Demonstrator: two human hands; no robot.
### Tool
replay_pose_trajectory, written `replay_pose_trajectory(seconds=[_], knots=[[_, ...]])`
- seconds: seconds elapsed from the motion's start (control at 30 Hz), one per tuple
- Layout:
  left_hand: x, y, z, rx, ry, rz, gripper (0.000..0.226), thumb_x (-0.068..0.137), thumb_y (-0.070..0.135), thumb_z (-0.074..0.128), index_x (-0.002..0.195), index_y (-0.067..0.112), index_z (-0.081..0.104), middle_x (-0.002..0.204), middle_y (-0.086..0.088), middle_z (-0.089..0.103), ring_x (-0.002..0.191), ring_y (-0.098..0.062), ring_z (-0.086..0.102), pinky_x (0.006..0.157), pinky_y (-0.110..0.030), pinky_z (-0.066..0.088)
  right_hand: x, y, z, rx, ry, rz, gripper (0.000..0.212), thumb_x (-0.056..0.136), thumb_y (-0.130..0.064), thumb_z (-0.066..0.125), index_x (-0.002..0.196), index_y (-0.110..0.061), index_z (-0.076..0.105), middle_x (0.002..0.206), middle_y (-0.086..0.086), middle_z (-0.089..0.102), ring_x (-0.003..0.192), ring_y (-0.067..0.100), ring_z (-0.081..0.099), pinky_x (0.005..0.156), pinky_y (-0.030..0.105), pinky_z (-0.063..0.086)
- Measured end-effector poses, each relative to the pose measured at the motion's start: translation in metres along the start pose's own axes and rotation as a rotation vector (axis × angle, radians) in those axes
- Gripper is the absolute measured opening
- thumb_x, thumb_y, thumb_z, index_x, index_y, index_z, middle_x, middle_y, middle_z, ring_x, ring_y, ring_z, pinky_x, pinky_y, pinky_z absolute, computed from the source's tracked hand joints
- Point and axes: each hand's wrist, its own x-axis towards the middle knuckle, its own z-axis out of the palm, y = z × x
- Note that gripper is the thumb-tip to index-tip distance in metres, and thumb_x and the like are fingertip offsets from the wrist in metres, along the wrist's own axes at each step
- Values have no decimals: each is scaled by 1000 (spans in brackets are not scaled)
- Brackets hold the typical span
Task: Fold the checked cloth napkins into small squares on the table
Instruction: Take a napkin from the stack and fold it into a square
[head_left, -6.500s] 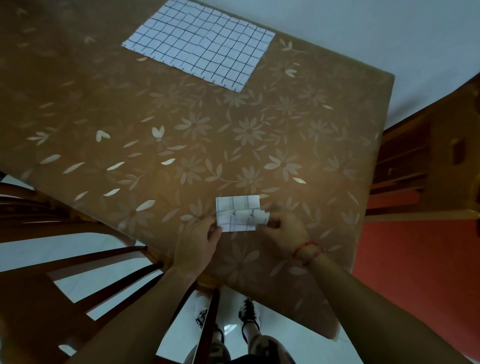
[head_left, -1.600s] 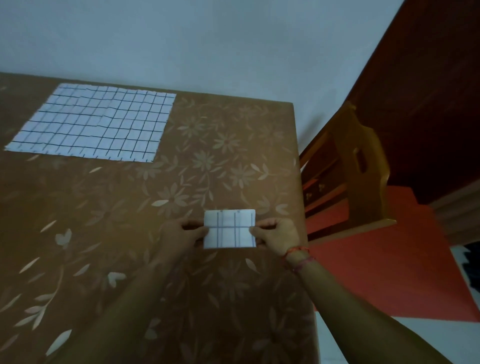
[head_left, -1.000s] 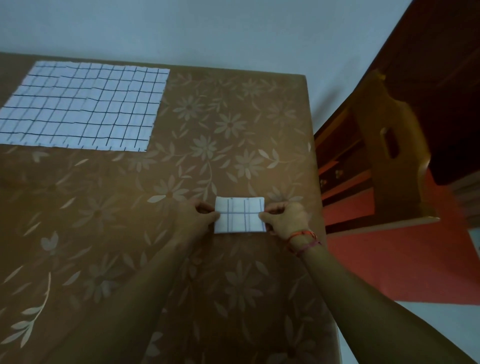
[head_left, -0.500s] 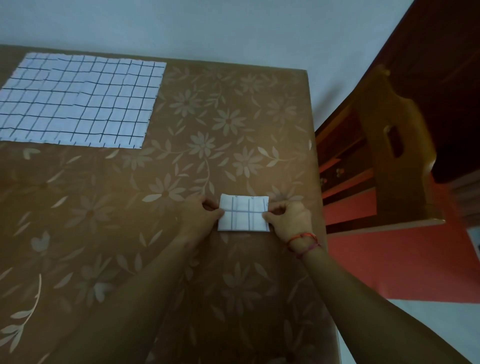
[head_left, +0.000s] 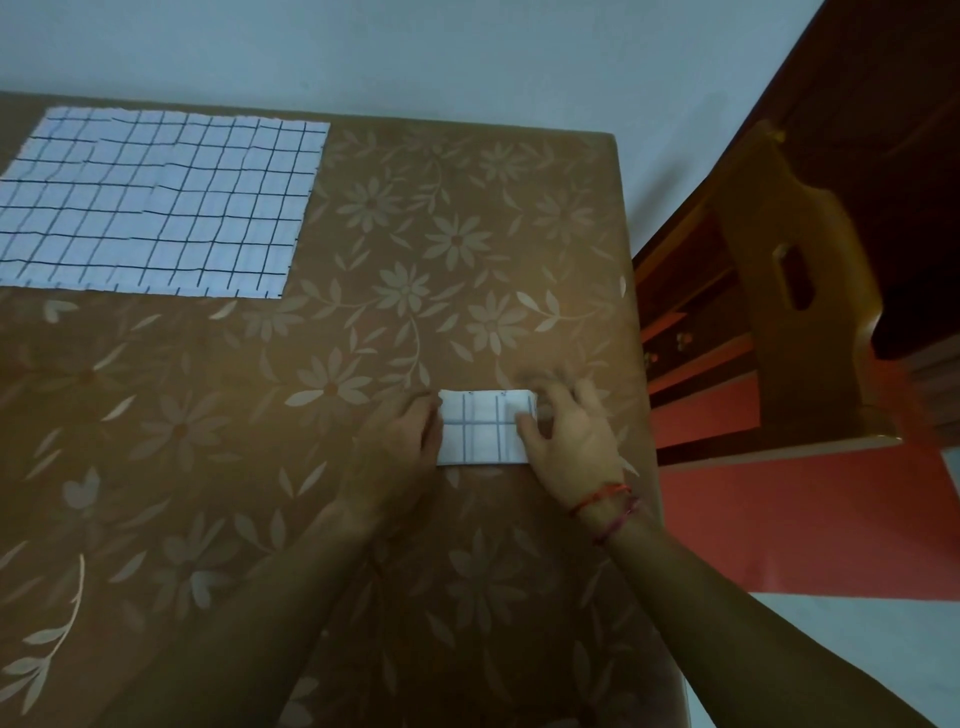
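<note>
Cloth, light and limp, will likely spring open unless pinned. The folded napkin (head_left: 480, 431) lies near the right edge of the bench (head_left: 467, 171). The left hand (head_left: 400, 447) touches its left edge, grip unclear; the right hand (head_left: 571, 441), blurred, seems to pinch the right edge. Farther back, the unfolded napkin (head_left: 156, 202) lies flat; take its corners.

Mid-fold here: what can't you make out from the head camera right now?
Head view:
right hand: fingers motion-blurred; grip unclear.
folded napkin: both side edges covered by the hands.
left hand: fingertips dim; pinching or pressing, cannot tell.
unfolded napkin: left side cut off by the frame edge.
</note>
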Motion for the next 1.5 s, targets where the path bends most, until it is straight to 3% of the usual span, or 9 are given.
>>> replay_pose_trajectory(seconds=[0.1,0.17,0.27,0.37,0.5,0.67,0.9,1.3,1.5], knots=[[-5,-1,13,119,-76,93,51,99,30,29,139,4,46,146,-15,45,135,-28,42,111,-40,31,-3,-7,15,-158,-51,-247,46,89,-31,53,131,-13,51,134,11,47,124,26,45,103,42,43],[-6,-3,21,188,-115,144,56,99,31,22,143,1,39,150,-17,38,139,-29,35,113,-43,27,-3,-9,24,-197,-182,-291,55,94,-33,41,144,-9,36,152,14,30,140,28,28,115,42,29],[-8,-11,30,301,-158,194,55,97,27,25,143,-1,38,150,-17,37,140,-28,35,111,-49,33,-5,1,37,-319,-322,-317,66,96,-41,17,151,-5,14,159,14,8,148,25,7,120,43,15],[-8,-18,35,343,-177,214,56,95,26,31,144,-1,36,151,-17,35,141,-27,33,111,-48,33,-9,6,43,-378,-345,-313,70,95,-44,9,150,-2,13,159,16,9,148,27,7,121,43,12],[-7,-21,33,370,-193,244,57,97,29,26,144,-1,36,151,-17,35,141,-27,32,110,-51,34,-11,0,41,-405,-267,-300,65,98,-42,17,149,-1,19,157,18,14,147,28,12,119,46,17],[-9,-23,35,384,-162,287,57,99,31,20,148,4,31,156,-10,27,145,-21,23,115,-47,24,-11,-18,53,-386,-299,-515,57,101,-34,21,149,-2,19,158,15,15,147,26,9,119,46,18],[-8,-32,35,450,-154,300,54,101,30,21,148,6,31,156,-10,27,144,-22,25,113,-49,20,-6,12,45,-467,-370,-432,68,99,-49,14,151,-6,4,160,12,4,148,21,0,121,44,6],[-46,-22,37,436,-122,266,56,103,36,20,149,5,28,158,-10,22,147,-21,18,114,-49,22,-11,21,39,-477,-293,-352,69,97,-47,21,151,-4,15,159,13,12,148,23,7,119,48,12],[-44,-14,44,473,-194,351,57,102,40,21,151,10,23,159,-10,18,148,-21,12,116,-47,17,-13,15,43,-467,-287,-307,70,98,-49,22,150,-4,17,159,13,13,148,24,8,119,48,12]])
